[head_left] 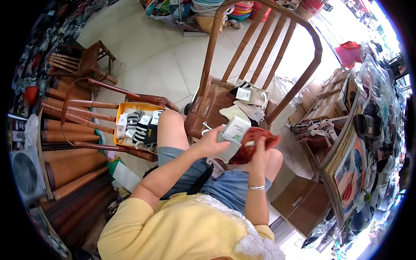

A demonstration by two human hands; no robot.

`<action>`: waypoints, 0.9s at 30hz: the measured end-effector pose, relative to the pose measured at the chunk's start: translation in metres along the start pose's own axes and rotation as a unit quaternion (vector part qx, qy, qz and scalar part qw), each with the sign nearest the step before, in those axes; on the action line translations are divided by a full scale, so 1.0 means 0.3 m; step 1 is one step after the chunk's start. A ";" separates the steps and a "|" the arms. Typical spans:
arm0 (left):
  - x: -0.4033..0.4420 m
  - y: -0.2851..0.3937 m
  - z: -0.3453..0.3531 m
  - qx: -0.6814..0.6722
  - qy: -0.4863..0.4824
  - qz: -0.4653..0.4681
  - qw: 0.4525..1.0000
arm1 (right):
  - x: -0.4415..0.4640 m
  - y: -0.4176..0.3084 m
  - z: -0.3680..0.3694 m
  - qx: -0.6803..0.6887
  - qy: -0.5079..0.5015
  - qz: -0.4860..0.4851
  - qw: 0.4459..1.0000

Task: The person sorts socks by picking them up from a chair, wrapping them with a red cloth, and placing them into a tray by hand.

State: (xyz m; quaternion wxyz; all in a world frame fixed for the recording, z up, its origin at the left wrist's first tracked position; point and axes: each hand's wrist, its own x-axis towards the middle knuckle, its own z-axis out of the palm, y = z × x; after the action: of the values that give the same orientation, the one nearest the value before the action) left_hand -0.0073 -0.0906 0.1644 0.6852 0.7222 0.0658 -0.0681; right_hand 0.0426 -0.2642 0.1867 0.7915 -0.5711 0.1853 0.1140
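Observation:
My left hand (209,144) is closed round a light grey pair of socks (232,138) with a paper label and a white plastic hook, held above my lap. Close beside it, my right hand (258,155) grips a dark red cloth (271,139) that touches the socks; its exact kind is unclear. Ahead, on the seat of a wooden chair (210,100), lie cream labelled socks (234,113) and a beige pair with a white label (258,96). Left of my knee, a yellow tray (116,138) on another chair holds several black, striped and grey socks (143,130).
Rolled bamboo mats (71,169) stand along the left. A small wooden chair (89,60) is farther back on the tiled floor. To my right are a cardboard box (301,201), framed pictures (350,177) and plastic-wrapped goods. Colourful basins (240,11) sit at the back.

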 end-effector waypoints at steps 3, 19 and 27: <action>0.007 -0.033 -0.004 -0.068 0.020 -0.027 0.997 | -0.075 -0.116 0.038 0.098 -0.006 -0.063 0.993; -0.069 -0.019 -0.008 -0.396 0.066 -0.181 0.898 | 0.039 0.056 0.157 -0.046 -0.301 -0.243 0.921; -0.123 -0.013 -0.001 -0.392 0.050 -0.157 0.905 | 0.246 0.093 0.080 -0.040 -0.120 0.051 0.991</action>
State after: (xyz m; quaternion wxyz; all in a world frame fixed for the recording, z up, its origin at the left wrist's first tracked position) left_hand -0.0443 -0.0902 0.1676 0.8893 0.3776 0.2344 -0.1072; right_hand 0.1024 -0.2348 0.1382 0.7776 -0.5742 0.1129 0.2298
